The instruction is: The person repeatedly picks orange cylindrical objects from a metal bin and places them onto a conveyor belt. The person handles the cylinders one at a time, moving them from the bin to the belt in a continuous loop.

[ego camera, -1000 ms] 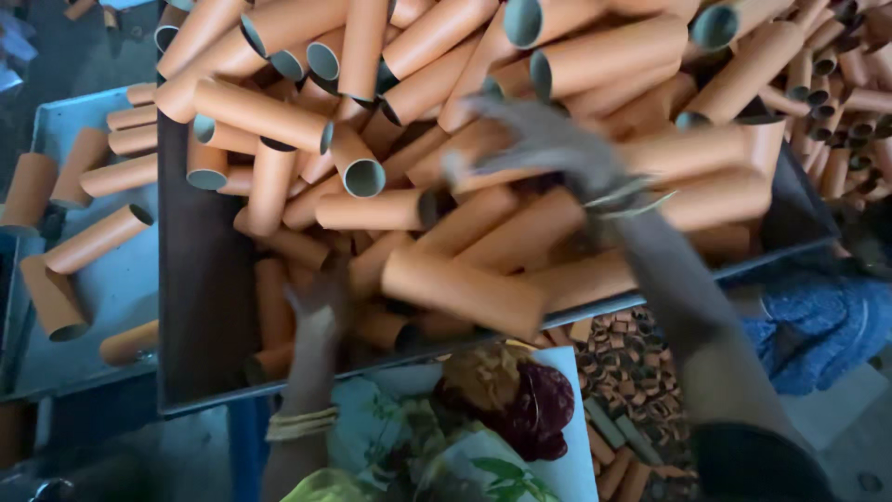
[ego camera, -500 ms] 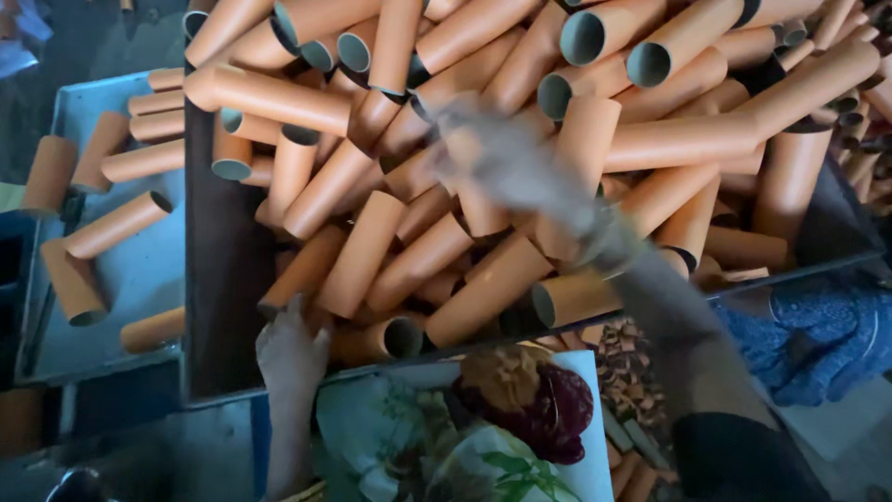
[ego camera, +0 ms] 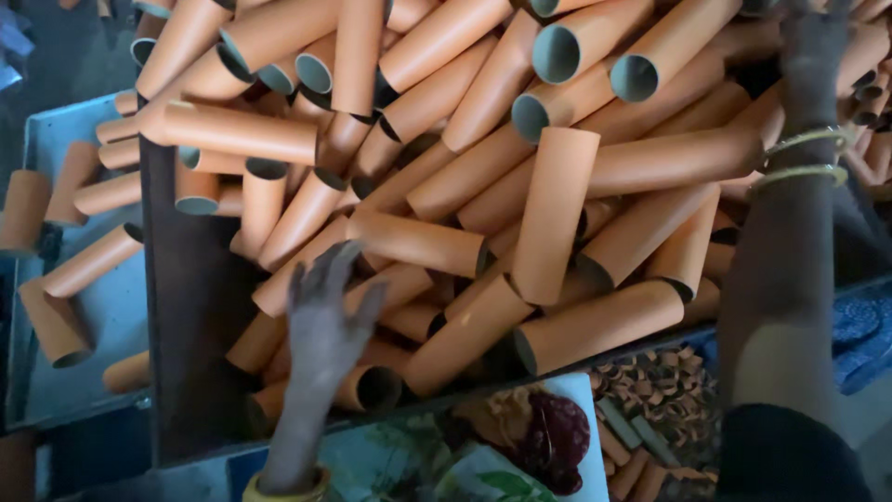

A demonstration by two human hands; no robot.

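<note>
Filling the dark bin [ego camera: 190, 307] across the middle and far side: a heap of orange tubes [ego camera: 483, 186], lying crisscross, several showing grey-green open ends. Sitting left of the bin: a blue tray [ego camera: 84, 372] carrying a few more loose tubes [ego camera: 88, 265]. Reaching from the right far into the heap: the right arm, two thin bangles [ego camera: 804, 158] circling the wrist, the right hand [ego camera: 813, 42] resting on tubes at the far right edge, fingers cut off by the frame, so cannot tell whether open or gripping. Hovering at the near left of the pile: the left hand [ego camera: 325, 316], open, fingers spread, holding nothing, fingertips touching or just over a tube [ego camera: 413, 244]. Lying near right, beside the bin: small orange rings [ego camera: 650, 390] in a pile
</note>
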